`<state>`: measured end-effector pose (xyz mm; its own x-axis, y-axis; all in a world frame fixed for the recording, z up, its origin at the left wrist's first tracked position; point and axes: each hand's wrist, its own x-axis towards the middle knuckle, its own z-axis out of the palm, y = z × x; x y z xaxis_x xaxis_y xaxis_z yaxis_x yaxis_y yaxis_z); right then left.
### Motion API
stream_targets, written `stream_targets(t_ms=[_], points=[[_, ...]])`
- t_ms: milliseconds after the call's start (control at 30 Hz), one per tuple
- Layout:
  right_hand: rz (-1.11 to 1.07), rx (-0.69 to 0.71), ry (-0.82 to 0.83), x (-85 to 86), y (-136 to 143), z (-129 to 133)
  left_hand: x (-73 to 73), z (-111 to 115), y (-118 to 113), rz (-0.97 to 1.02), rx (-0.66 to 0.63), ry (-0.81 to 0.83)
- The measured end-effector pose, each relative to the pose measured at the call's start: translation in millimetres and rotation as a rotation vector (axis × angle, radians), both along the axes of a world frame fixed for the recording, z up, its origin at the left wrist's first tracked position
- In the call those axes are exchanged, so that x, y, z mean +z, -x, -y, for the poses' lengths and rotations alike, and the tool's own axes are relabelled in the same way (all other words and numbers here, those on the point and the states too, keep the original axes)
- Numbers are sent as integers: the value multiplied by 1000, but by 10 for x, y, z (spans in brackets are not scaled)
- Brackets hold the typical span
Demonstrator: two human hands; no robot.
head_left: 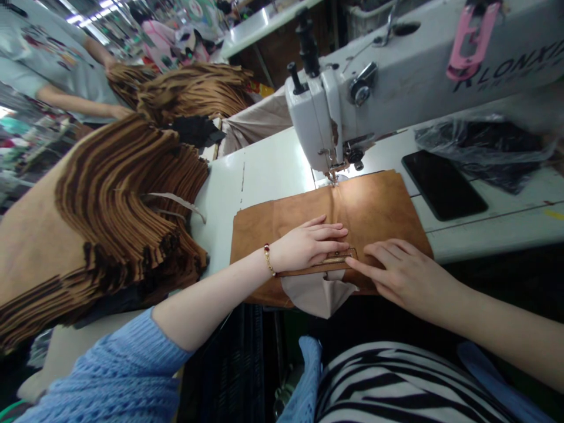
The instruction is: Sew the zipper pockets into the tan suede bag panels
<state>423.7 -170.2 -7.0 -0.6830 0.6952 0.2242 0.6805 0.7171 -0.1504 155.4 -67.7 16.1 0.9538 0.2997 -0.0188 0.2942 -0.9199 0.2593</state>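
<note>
A brown leather-like panel [379, 200] lies flat on the sewing table, its far edge under the needle and presser foot [333, 177] of the sewing machine [326, 111]. My left hand [311, 242] rests on the panel with its fingers stretched out to the right, just above a brass zipper [335, 259]. My right hand [399, 273] lies on the panel's right part, fingers extended, the index fingertip at the zipper's right end. A pale lining cloth [324, 294] hangs out below the zipper over the table's front edge.
Left of the machine rises a tall stack of brown panels [127, 194]; another brown pile [198, 88] stands behind it, with a co-worker [66, 70] beside it. A black phone [443, 185] and a plastic bag with dark contents [489, 144] lie on the table [268, 167] at right.
</note>
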Motion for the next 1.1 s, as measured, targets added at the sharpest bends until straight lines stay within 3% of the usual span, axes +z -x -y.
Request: stream_targets(t_ms=[267, 600, 867, 1100], points=[[-29, 62, -21, 8, 3, -36, -16, 8, -14, 23, 3, -16], [15, 89, -34, 35, 22, -102, -55, -127, -104, 134, -119, -216], [-9, 80, -11, 21, 10, -77, -8, -134, -132, 87, -120, -161], [-19, 85, -20, 68, 45, -95, -6, -387, -93, 38, -166, -152]])
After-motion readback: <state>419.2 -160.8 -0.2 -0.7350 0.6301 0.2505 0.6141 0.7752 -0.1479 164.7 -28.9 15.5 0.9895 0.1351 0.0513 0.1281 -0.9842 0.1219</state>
